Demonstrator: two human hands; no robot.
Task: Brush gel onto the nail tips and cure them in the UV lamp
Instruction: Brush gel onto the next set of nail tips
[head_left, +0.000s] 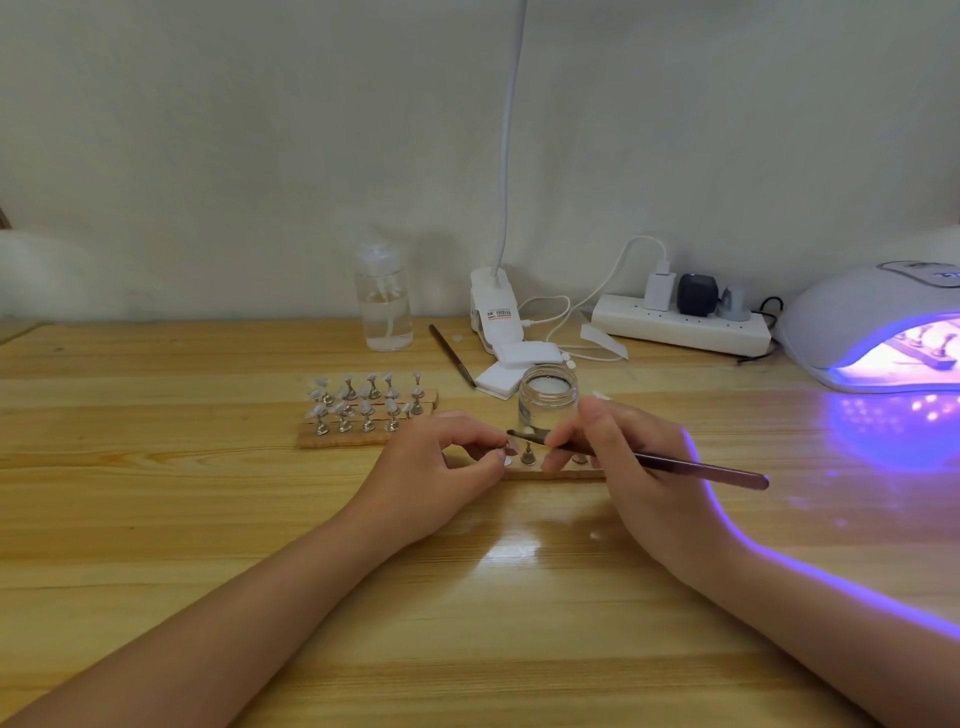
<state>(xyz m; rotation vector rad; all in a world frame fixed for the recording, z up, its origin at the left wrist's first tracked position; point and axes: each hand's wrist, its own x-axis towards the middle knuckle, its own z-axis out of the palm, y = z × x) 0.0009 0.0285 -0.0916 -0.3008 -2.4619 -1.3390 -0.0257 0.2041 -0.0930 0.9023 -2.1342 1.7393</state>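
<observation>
I'm looking at a home nail-art desk: a wooden table (208, 519) against a plain wall, a lit UV lamp (872, 332), racks of nail tips (363, 410), a power strip (680, 325), and a clip-on desk lamp (493, 312).

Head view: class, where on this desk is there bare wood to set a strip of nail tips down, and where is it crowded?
Bare wood lies left of the two racks of nail tips, and along the near desk edge between the forearms. It is crowded around the glass jar, cotton pads, clip lamp and power strip; the lit UV lamp fills the right.
</observation>
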